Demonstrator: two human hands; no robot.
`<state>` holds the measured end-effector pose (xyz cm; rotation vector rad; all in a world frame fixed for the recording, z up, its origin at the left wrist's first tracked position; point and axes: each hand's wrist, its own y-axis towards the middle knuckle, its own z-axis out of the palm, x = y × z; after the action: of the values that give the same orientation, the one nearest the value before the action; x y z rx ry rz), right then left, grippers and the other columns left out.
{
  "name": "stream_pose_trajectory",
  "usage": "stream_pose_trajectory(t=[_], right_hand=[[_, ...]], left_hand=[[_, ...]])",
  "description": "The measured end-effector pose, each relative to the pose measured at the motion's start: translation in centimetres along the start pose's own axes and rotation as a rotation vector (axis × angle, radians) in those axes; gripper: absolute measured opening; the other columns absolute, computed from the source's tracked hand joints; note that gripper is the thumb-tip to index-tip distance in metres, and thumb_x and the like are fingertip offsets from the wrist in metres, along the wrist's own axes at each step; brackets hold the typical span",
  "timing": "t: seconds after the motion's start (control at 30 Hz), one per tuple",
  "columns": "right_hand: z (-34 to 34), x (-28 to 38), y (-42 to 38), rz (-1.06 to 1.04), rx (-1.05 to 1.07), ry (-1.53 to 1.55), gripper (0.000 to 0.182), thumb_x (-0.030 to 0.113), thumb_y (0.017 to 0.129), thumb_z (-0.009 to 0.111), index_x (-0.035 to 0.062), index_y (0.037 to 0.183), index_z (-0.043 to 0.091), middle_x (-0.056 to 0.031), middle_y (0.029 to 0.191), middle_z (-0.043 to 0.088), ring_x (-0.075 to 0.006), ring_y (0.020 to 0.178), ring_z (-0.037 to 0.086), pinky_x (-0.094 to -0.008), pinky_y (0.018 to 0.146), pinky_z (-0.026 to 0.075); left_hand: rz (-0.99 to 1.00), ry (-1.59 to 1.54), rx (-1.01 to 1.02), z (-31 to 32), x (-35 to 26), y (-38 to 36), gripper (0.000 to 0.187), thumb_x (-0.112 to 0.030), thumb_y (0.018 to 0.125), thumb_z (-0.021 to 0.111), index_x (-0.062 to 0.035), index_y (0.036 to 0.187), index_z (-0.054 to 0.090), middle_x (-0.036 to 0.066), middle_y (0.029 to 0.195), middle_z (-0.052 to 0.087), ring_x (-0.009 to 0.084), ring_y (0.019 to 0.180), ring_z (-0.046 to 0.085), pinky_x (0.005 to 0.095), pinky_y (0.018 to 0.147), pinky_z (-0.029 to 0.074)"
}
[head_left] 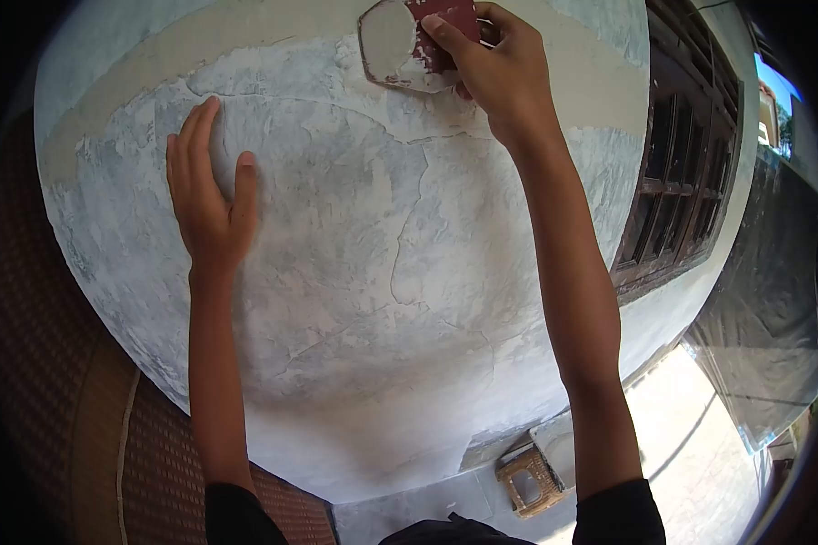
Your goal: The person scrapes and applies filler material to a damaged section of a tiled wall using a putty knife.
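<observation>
My right hand point(509, 68) grips a dark red putty spreader point(443, 56) high on the wall, thumb across its face. Pale grey putty point(389, 41) coats the broad end of the spreader, with smears along its lower edge. Lower and to the left, my left hand point(207, 186) is open, its fingers stretched upward against the wall point(336, 209). Patchy white and grey filler covers this wall surface. A raised ridge and thin cracks run across it between my two arms.
A dark wooden window frame point(677, 173) stands to the right, beside a hanging dark sheet point(759, 300). Brown woven panelling point(27, 363) borders the wall on the left. Below, near my right arm, a tan frame-like object point(529, 481) rests on the floor point(400, 513).
</observation>
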<state>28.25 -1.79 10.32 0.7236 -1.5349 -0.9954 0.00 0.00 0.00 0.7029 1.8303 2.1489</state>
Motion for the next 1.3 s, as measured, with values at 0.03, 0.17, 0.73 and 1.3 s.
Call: stream_pose_trajectory(t=[0.03,0.17,0.73,1.3], right_hand=[[0.3,-0.3,0.1,-0.087,-0.054,-0.078,0.022,0.017,0.094,0.071,-0.0002,0.108,0.068,-0.0088,0.086,0.071,-0.0137,0.071,0.065,-0.0255,0.063,0.052],[-2.6,-1.1,-0.6,-0.085,-0.140,-0.119,0.041,0.026,0.086,0.079,-0.0035,0.111,0.067,-0.0077,0.081,0.066,-0.0081,0.056,0.051,-0.0240,0.047,0.038],[-4.2,-2.3,0.2,-0.074,-0.152,-0.043,0.036,0.025,0.088,0.078,-0.0023,0.108,0.067,-0.0053,0.082,0.066,-0.0080,0.061,0.053,-0.0234,0.049,0.037],[-7.8,-3.3,2.6,-0.078,-0.039,-0.070,0.038,0.024,0.087,0.079,0.0002,0.115,0.067,-0.0025,0.084,0.068,-0.0039,0.062,0.051,-0.0207,0.051,0.032]], left_hand=[[-0.001,0.006,0.002,-0.1,0.0,0.1,0.053,-0.029,0.099,0.054,-0.0106,0.148,0.044,0.010,0.150,0.049,0.0302,0.142,0.041,0.0545,0.123,0.016],[-0.014,0.016,-0.012,0.0,-0.3,-0.3,0.053,-0.025,0.098,0.054,-0.0100,0.148,0.044,0.010,0.149,0.050,0.0305,0.142,0.041,0.0536,0.123,0.016],[0.006,0.030,-0.015,0.0,-0.1,-0.1,0.053,-0.025,0.097,0.055,-0.0086,0.146,0.046,0.012,0.146,0.051,0.0316,0.138,0.045,0.0551,0.121,0.021],[-0.004,0.016,-0.006,-0.1,-0.1,0.0,0.052,-0.029,0.099,0.055,-0.0079,0.145,0.047,0.013,0.145,0.051,0.0335,0.136,0.044,0.0513,0.117,0.029]])
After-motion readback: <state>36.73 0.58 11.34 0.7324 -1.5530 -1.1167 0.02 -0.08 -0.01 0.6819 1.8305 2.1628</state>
